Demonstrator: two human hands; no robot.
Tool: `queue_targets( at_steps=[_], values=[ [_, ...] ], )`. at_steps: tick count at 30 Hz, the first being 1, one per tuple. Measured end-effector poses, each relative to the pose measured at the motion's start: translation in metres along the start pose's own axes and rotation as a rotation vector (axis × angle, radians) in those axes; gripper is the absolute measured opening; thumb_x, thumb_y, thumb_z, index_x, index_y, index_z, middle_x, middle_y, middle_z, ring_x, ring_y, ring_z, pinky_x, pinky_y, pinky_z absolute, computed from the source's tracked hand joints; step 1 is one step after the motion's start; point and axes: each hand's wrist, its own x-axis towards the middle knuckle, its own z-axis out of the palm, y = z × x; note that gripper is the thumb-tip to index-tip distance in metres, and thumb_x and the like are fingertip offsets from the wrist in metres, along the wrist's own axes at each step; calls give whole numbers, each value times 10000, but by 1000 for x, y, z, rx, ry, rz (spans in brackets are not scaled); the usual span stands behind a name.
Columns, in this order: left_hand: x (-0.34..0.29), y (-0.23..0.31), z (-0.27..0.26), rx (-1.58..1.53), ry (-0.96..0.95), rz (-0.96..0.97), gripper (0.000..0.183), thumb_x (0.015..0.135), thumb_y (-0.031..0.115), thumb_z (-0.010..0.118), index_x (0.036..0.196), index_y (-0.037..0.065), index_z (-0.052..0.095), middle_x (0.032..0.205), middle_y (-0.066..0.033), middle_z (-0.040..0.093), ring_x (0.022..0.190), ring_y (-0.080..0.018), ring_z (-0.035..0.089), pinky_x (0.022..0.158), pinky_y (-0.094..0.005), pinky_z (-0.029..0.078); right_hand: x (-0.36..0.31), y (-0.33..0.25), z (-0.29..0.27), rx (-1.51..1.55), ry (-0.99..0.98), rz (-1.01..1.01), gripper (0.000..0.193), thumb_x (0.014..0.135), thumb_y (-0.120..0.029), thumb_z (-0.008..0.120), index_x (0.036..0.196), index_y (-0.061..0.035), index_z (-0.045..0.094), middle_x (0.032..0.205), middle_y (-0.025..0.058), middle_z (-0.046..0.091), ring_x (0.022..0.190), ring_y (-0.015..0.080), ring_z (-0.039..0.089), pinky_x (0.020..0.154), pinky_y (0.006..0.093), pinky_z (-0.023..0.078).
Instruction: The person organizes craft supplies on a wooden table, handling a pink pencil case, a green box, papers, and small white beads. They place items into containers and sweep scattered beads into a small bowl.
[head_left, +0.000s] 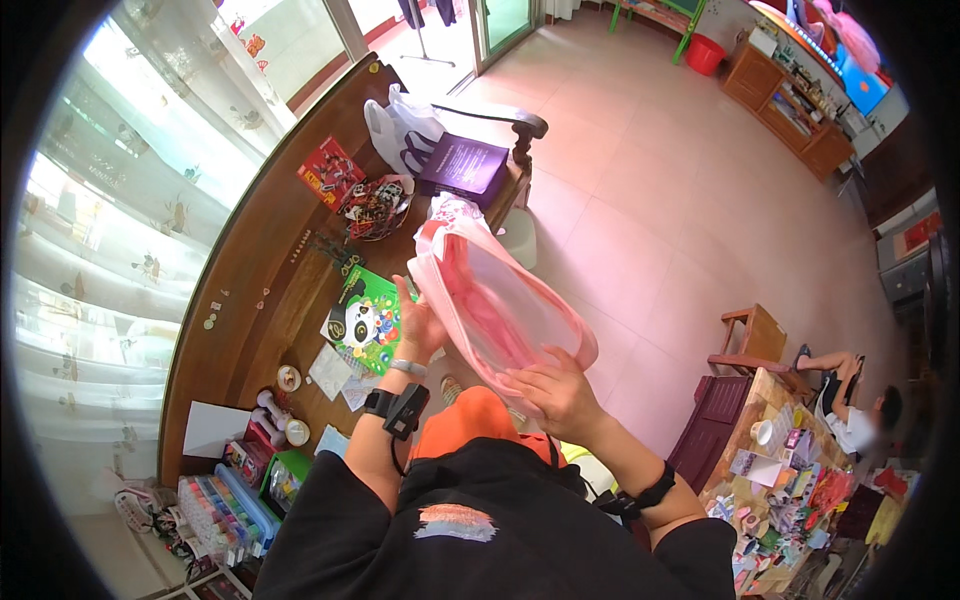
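Observation:
A pink bag (500, 300) with a see-through panel and a thick pink rim hangs tilted in front of me, between my two hands. At its near right end, my right hand (555, 393) grips the rim with the fingers bent over it. My left hand (421, 325) holds the bag's left side; the thumb points up, and some fingers are hidden behind the bag. White cloth with a pink pattern (458, 211) shows just beyond the bag's far end. Left of my left hand lies a green panda book (368, 318) on the wooden bench (240, 290).
On the bench are a purple bag (463, 168), a red book (331, 174), a filled basket (378, 208), dumbbells (268, 415) and a box of coloured pieces (222, 515). A cluttered table (775, 480) stands right, near another person (850, 425). A wooden stool (752, 336) is behind it.

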Motion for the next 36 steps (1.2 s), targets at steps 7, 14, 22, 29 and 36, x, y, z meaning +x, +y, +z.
queue_targets(
  at_steps=[7, 14, 22, 29, 36],
  values=[
    [-8, -3, -55, -186, 80, 69, 611, 845, 534, 320, 1208, 53, 419, 1175, -113, 492, 1056, -260, 482, 936, -383, 362, 37, -20, 13, 606, -102, 330, 199, 830, -103, 496, 977, 6, 574, 802, 111, 613, 734, 230, 589, 817, 385, 417],
    [-112, 66, -127, -220, 333, 270, 603, 878, 507, 246, 1225, 40, 401, 1162, -123, 498, 1052, -242, 480, 939, -370, 353, 111, -58, 53, 1117, -403, 478, 253, 892, -83, 392, 1079, 61, 482, 905, 161, 615, 658, 203, 613, 639, 270, 481],
    [-294, 124, -243, -457, 140, 533, 481, 899, 427, 318, 1190, 64, 439, 1150, -75, 512, 1000, -202, 515, 865, -338, 417, 174, -111, 206, 1437, -812, 730, 322, 850, -120, 453, 1110, 68, 426, 1002, 225, 570, 759, 206, 605, 597, 270, 486],
    [-391, 214, -315, -522, 340, 763, 456, 890, 442, 334, 1148, 95, 478, 1113, -60, 536, 966, -197, 535, 817, -348, 447, 214, -174, 418, 1710, -766, 1153, 397, 851, -197, 459, 1188, 4, 405, 1104, 197, 521, 960, 287, 543, 871, 397, 432],
    [-421, 271, -409, -300, 765, 536, 452, 881, 448, 354, 1177, 116, 440, 1108, -75, 534, 1025, -239, 510, 858, -405, 418, 194, -163, 545, 1947, -700, 1404, 370, 867, -219, 441, 1154, 14, 443, 1119, 163, 522, 1000, 273, 524, 874, 398, 426]
  ],
)
